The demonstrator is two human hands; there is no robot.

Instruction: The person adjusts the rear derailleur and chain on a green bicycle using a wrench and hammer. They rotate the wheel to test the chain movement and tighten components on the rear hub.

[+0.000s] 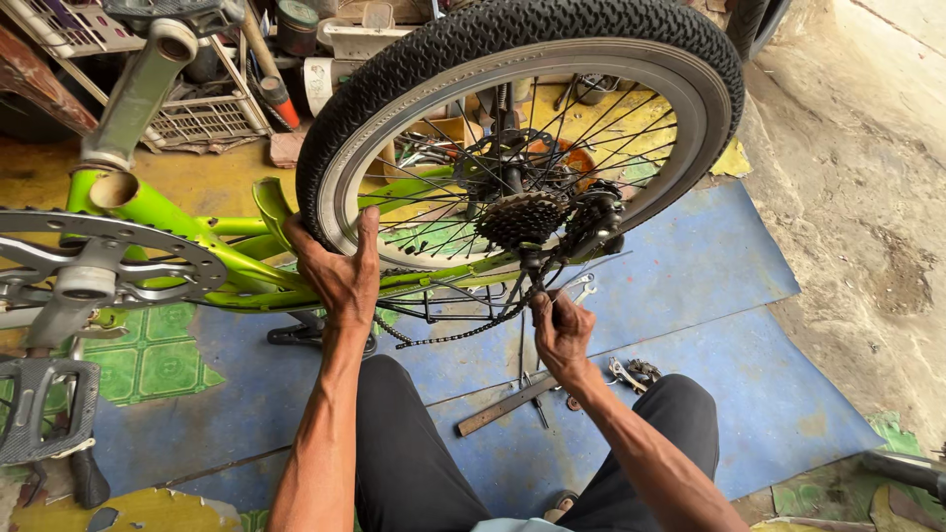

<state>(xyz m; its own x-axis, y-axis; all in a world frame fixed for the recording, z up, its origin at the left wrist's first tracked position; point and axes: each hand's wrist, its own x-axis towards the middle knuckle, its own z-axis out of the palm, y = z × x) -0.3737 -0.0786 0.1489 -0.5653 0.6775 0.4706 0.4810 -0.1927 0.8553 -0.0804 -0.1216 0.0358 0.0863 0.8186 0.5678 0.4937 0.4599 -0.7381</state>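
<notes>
An upturned green bicycle frame (227,258) carries a rear wheel with a black tyre (512,30), silver rim and a sprocket cluster (519,218). My left hand (338,271) grips the tyre and rim at its lower left edge. My right hand (560,330) is closed on a thin metal tool just below the derailleur (591,227), beside the slack chain (453,333) that hangs under the frame. My knees in black trousers sit below both hands.
A chainring and crank (94,271) with a grey pedal (39,409) stand at the left. Spanners and a flat metal bar (505,404) lie on the blue mat (729,296). A wire crate and cans sit behind; rough concrete lies to the right.
</notes>
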